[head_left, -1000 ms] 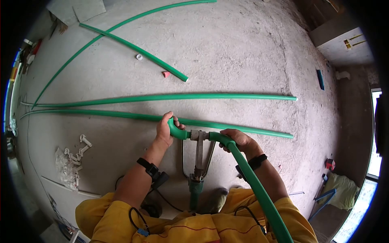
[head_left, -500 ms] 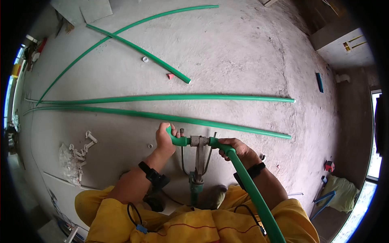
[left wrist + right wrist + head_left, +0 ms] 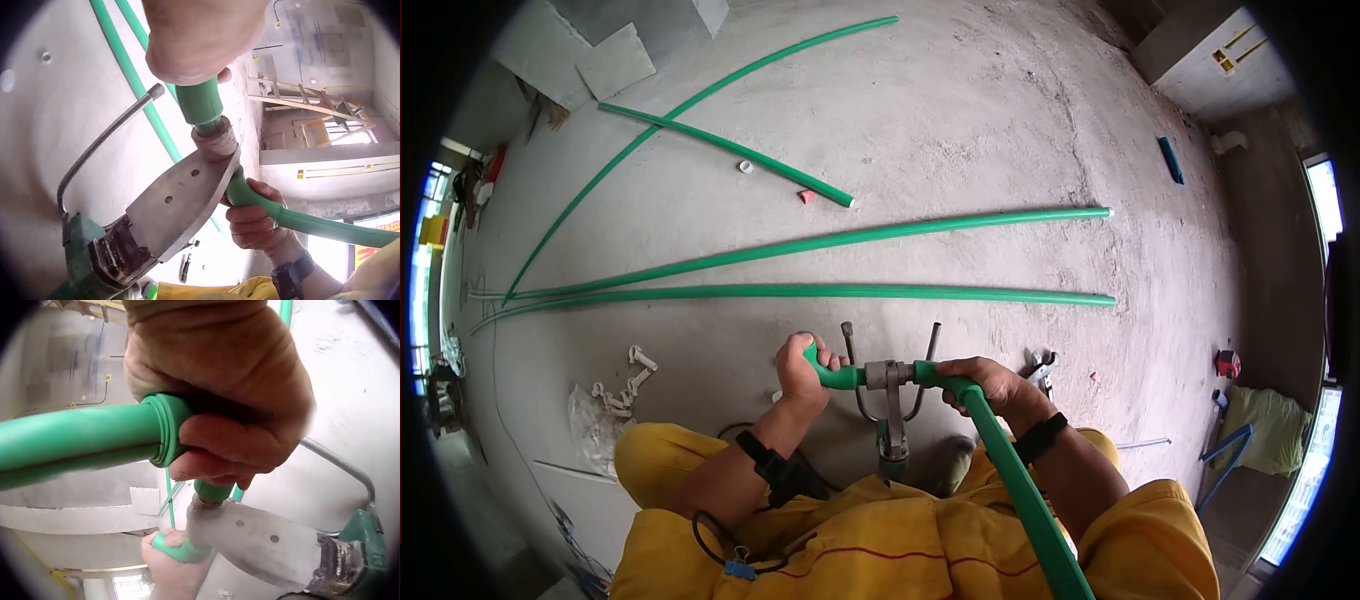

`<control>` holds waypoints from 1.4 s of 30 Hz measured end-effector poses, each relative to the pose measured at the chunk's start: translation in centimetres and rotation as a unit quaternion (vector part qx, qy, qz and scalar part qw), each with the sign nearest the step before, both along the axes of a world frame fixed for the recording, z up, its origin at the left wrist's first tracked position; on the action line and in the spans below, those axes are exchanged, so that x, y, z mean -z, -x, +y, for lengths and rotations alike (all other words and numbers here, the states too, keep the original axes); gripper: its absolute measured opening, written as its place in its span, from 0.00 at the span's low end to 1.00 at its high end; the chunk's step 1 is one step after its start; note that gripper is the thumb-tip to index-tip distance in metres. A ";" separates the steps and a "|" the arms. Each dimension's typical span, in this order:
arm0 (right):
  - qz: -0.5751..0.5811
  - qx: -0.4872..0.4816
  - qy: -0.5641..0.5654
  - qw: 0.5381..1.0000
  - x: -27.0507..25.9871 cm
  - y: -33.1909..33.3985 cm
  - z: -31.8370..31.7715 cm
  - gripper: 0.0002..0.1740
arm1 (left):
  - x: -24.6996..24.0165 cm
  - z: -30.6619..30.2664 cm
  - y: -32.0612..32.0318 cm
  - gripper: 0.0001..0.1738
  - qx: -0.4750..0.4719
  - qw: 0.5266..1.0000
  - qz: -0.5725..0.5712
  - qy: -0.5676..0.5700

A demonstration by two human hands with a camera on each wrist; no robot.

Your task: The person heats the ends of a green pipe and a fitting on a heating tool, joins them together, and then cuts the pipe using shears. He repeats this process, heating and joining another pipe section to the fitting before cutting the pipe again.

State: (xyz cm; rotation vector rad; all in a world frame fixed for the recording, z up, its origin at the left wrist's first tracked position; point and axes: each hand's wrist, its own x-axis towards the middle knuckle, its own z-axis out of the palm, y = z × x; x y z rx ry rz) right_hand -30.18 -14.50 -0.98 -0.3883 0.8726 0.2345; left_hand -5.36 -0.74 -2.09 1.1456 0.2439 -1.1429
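My left hand point(image 3: 800, 370) grips a green elbow fitting point(image 3: 840, 378), whose narrower end sits in one socket of a pipe fusion welder. The welder's grey heating plate point(image 3: 181, 200) stands upright between the hands, above its green body point(image 3: 84, 250). My right hand point(image 3: 992, 384) holds a second green elbow point(image 3: 247, 190) at the opposite socket. From this elbow a long green pipe point(image 3: 1030, 490) runs back past the right forearm. In the right wrist view, the curled fingers point(image 3: 225, 440) partly hide the second elbow.
Several long green pipes point(image 3: 820, 292) lie on the concrete floor ahead. A white ring point(image 3: 745, 167) and a small red piece point(image 3: 806, 197) lie near one pipe. White fittings point(image 3: 638, 370) and a plastic bag are at left; a red tape measure point(image 3: 1227, 363) is at right.
The head view has shifted, so the hands and welder appear lower and the metal stand's bars show more. Both hands keep their hold on the elbows at the sockets.
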 end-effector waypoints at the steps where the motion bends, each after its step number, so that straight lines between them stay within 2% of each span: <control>1: -0.005 0.007 -0.005 1.000 0.2 0.3 0.6 0.18 | -0.3 0.2 0.1 0.11 0.005 1.000 0.006 -0.002; 4: 0.001 0.011 -0.033 0.999 -0.5 0.6 1.5 0.17 | -0.3 0.9 0.5 0.11 -0.002 1.000 0.022 -0.005; 12: 0.061 -0.009 -0.018 0.998 -2.8 0.4 0.9 0.16 | 0.1 0.3 1.0 0.11 0.003 1.000 0.010 0.019; 16: 0.046 -0.006 -0.033 0.998 -1.6 0.8 0.7 0.15 | -0.2 -0.4 1.0 0.11 0.012 1.000 0.001 0.006; 20: 0.012 -0.025 0.002 1.000 -0.9 1.0 0.6 0.15 | -0.1 -0.6 1.1 0.13 0.019 1.000 -0.001 -0.008; 21: -0.029 -0.061 0.084 0.994 -1.0 1.2 0.6 0.16 | 0.1 -0.6 1.0 0.12 0.016 1.000 0.000 0.000; 25: -0.019 -0.067 0.093 0.993 -0.8 1.4 0.8 0.18 | -0.1 -0.6 1.1 0.13 0.029 1.000 -0.003 -0.006; 26: -0.159 -0.096 0.298 0.936 0.2 1.8 1.2 0.19 | -0.2 -0.6 1.1 0.13 0.029 1.000 -0.003 -0.007; 27: -0.288 -0.118 0.484 0.818 1.0 2.2 1.3 0.20 | -0.2 -0.6 1.1 0.13 0.030 0.999 -0.005 -0.007; 28: -0.289 -0.118 0.484 0.818 1.4 2.7 1.4 0.20 | -0.3 -0.7 1.2 0.13 0.032 0.999 -0.008 -0.007; 29: -0.216 -0.117 0.380 0.892 1.0 2.6 1.3 0.19 | -0.2 -0.8 1.2 0.13 0.032 0.999 -0.008 -0.007; 30: -0.139 -0.114 0.267 0.947 0.6 2.5 1.2 0.18 | -0.2 -0.8 1.3 0.13 0.028 1.000 -0.006 -0.009; 31: -0.140 -0.115 0.266 0.947 0.4 2.4 1.1 0.18 | -0.2 -0.7 1.3 0.13 0.023 1.000 -0.004 -0.012; 33: -0.102 -0.064 0.073 0.990 0.1 2.2 0.7 0.17 | -0.1 -0.6 1.3 0.13 0.014 1.000 0.005 -0.012; 37: -0.080 -0.075 0.086 0.990 -0.2 1.9 1.0 0.15 | -0.1 -0.7 1.3 0.12 0.005 1.000 0.024 -0.009; 39: -0.180 -0.135 0.301 0.927 0.7 2.2 1.1 0.16 | -0.2 -0.9 1.3 0.12 0.004 1.000 0.017 -0.015; 40: -0.180 -0.135 0.299 0.927 0.8 2.2 1.1 0.16 | -0.3 -0.9 1.4 0.12 0.005 1.000 0.011 -0.020; 42: -0.119 -0.079 0.053 0.988 0.2 2.0 0.6 0.16 | -0.3 -0.9 1.3 0.12 0.006 1.000 0.013 -0.022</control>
